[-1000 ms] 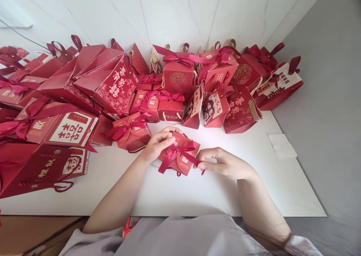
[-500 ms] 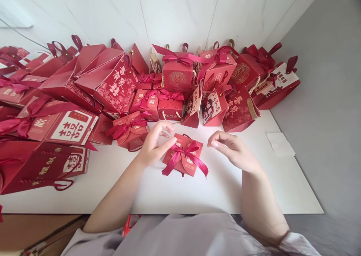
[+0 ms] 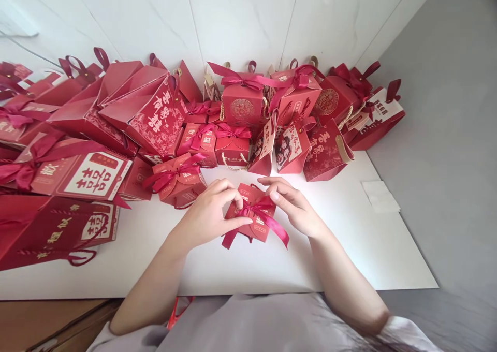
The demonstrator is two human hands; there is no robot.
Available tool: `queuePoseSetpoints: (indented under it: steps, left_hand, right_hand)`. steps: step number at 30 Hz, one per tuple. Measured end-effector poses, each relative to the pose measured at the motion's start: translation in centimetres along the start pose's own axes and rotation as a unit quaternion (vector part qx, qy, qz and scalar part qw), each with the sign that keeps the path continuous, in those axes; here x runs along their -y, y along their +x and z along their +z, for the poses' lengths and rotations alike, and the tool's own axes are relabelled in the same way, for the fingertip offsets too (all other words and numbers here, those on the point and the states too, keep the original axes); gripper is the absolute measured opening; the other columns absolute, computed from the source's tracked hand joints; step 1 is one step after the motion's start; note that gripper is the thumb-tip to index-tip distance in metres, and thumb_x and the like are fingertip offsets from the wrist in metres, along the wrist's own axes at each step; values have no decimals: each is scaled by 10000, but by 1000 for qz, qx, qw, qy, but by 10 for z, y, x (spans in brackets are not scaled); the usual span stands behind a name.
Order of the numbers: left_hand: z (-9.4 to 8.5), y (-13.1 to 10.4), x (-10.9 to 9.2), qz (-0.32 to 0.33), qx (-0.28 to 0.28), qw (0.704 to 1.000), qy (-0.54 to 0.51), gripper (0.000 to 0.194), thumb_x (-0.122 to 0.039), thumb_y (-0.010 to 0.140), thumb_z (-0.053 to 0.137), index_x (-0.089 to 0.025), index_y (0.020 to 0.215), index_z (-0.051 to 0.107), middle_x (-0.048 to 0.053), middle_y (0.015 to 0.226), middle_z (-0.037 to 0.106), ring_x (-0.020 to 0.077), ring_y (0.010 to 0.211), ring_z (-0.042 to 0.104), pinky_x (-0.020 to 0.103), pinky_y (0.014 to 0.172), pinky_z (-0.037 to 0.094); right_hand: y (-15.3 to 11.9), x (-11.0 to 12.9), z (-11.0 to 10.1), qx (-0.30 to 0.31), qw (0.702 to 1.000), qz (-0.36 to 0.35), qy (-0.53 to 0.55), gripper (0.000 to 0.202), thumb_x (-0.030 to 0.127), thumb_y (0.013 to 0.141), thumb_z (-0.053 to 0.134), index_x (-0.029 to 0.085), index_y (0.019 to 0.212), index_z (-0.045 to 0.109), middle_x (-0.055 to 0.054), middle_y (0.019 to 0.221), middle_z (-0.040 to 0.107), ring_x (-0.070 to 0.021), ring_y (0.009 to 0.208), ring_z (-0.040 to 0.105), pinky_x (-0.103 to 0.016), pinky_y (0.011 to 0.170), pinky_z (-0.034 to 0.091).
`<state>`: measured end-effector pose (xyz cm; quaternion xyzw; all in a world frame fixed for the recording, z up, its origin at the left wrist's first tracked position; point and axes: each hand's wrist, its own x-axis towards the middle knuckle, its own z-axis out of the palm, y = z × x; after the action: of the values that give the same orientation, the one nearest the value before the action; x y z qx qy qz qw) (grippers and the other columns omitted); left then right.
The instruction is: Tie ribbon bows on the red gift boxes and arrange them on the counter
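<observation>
A small red gift box (image 3: pixel 245 190) with gold lettering lies on the white table in front of me. Across its top runs a dark pink satin ribbon bow (image 3: pixel 261 205), its tails spreading to lower left and lower right. My left hand (image 3: pixel 217 209) is at the left side of the bow, with thumb and index finger closing on its left loop, which they partly hide. From the other side, my right hand (image 3: pixel 293 204) has its thumb and bent finger at the right loop. Some of its other fingertips reach over the box's far edge.
Red gift boxes and bags crowd the back and left, including a ribboned box (image 3: pixel 179 184) close by my left hand and a floral bag (image 3: pixel 328 152) farther right. A white tissue (image 3: pixel 380 196) lies near the table's right edge. A tiled wall (image 3: pixel 240 20) rises behind.
Both hands have come inward and down onto the bow; the right hand moved left from beside the box. The box stays in nearly the same place, and the view has shifted slightly.
</observation>
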<state>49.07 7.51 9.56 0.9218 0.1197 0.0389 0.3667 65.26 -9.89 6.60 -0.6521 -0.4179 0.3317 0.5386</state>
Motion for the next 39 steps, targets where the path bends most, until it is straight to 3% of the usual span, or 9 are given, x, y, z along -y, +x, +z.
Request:
queuePoseSetpoints:
  steps: [8, 13, 17, 21, 27, 32, 37, 39]
  left_hand:
    - [-4, -3, -4, 4, 32, 998, -61, 203, -399, 874, 659, -217, 785, 651, 17, 903, 570, 186, 886, 582, 306, 805, 468]
    - [-5, -3, -3, -19, 26, 996, -82, 260, -431, 897, 614, -209, 777, 677, 16, 837, 593, 158, 769, 577, 272, 682, 444]
    - [-7, -5, 2, -61, 53, 991, -102, 335, -464, 883, 619, -185, 701, 660, -4, 684, 583, 121, 599, 495, 261, 562, 375]
    - [-10, -5, 5, -94, 89, 985, -118, 362, -475, 872, 625, -177, 666, 636, -23, 608, 571, 105, 555, 447, 248, 529, 338]
    - [-12, -5, 8, -84, 120, 982, -116, 315, -421, 840, 663, -176, 658, 589, -47, 570, 505, 92, 548, 403, 238, 531, 319]
    - [-10, -3, 7, -75, 90, 986, -118, 275, -387, 855, 647, -180, 687, 578, -41, 635, 514, 95, 581, 419, 236, 550, 335]
    - [-5, -2, 3, -81, 85, 983, -138, 274, -427, 814, 706, -184, 722, 618, -33, 692, 535, 98, 601, 452, 236, 576, 379]
    - [-5, -2, 2, -76, 87, 985, -132, 267, -405, 827, 696, -182, 705, 616, -37, 679, 523, 93, 591, 434, 235, 567, 369]
  right_hand:
    - [-3, 0, -5, 63, 996, -10, 55, 307, 405, 943, 612, 220, 700, 631, -40, 1406, 553, -263, 1320, 497, -449, 1121, 364]
    - [-4, 1, -10, 52, 998, 2, 34, 340, 442, 938, 609, 221, 682, 637, -45, 1401, 554, -276, 1319, 497, -469, 1142, 348]
    - [-3, -1, -10, 61, 998, -2, 14, 341, 434, 939, 615, 216, 678, 643, -51, 1390, 562, -261, 1301, 516, -435, 1113, 383]
    - [-2, -4, -10, 64, 998, -9, 8, 353, 438, 956, 587, 214, 689, 642, -50, 1375, 568, -254, 1268, 535, -418, 1082, 407]
    - [-2, -6, -6, 57, 998, -13, 0, 343, 422, 956, 592, 212, 691, 651, -57, 1287, 592, -241, 1176, 576, -402, 1032, 421]
    - [-2, -5, -4, 39, 999, -23, 9, 326, 407, 960, 587, 211, 703, 630, -70, 1277, 594, -244, 1218, 554, -412, 1055, 407]
    - [-3, -2, -5, 95, 995, -38, 3, 219, 387, 823, 767, 216, 799, 631, -81, 1415, 538, -281, 1307, 507, -449, 1106, 379]
    - [-4, -2, -5, 103, 994, -30, 11, 193, 373, 829, 763, 217, 786, 658, -70, 1439, 529, -282, 1315, 507, -453, 1125, 362]
